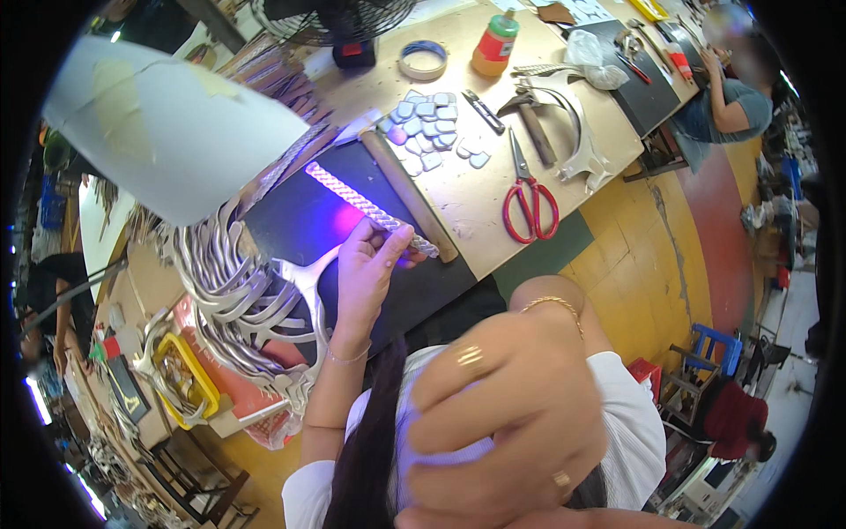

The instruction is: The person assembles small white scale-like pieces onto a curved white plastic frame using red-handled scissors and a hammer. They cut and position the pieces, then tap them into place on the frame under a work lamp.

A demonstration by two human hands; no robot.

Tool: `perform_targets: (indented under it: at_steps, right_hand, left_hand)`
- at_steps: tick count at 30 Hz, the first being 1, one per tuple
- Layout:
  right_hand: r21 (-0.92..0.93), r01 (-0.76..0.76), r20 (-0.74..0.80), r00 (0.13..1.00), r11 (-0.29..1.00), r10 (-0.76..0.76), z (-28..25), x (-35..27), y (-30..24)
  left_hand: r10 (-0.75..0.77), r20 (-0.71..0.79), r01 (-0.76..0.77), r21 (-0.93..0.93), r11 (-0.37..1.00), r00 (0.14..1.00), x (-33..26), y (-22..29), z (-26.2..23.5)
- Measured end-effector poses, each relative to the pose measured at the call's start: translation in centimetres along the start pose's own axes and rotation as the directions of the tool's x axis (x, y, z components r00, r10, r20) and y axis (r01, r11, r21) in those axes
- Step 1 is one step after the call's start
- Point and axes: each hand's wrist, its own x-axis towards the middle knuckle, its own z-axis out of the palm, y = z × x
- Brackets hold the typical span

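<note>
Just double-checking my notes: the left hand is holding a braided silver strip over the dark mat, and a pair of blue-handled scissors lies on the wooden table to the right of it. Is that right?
Not quite. In the head view the scissors have red handles, not blue. The rest stands: the left hand holds the braided silver strip over the dark mat, and the scissors lie to its right on the wooden table.

Silvery braided strap strip point(370, 209), violet-lit, on black flat work mat point(291, 225); red-handled steel scissors point(530, 198) at 3 o'clock; orange plastic glue bottle point(494, 44), green cap, at 1 o'clock.
</note>
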Motion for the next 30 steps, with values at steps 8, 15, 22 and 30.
perform_targets:
  at_steps: [8,15,22,30]
  right_hand:
    - [-0.363,-0.851,-0.289,0.490,0.379,0.823,1.1,-7.2,1.4]
    - [-0.065,-0.915,-0.340,0.395,0.397,0.854,2.0,-10.6,1.1]
    - [0.153,-0.910,-0.433,0.289,0.386,0.854,1.3,-11.8,1.3]
    - [0.065,-0.907,-0.342,0.371,0.416,0.863,3.1,-11.5,1.0]
  left_hand:
    - [0.135,0.068,-0.151,0.408,0.900,0.989,-2.7,1.7,-0.2]
    - [0.150,0.402,-0.425,0.791,0.441,0.903,-4.6,6.9,-0.2]
    - [0.894,-0.048,-0.884,-0.182,0.431,0.445,-16.7,19.0,-4.6]
    - [0.745,0.277,-0.673,-0.321,0.667,0.606,-22.9,23.7,-3.6]
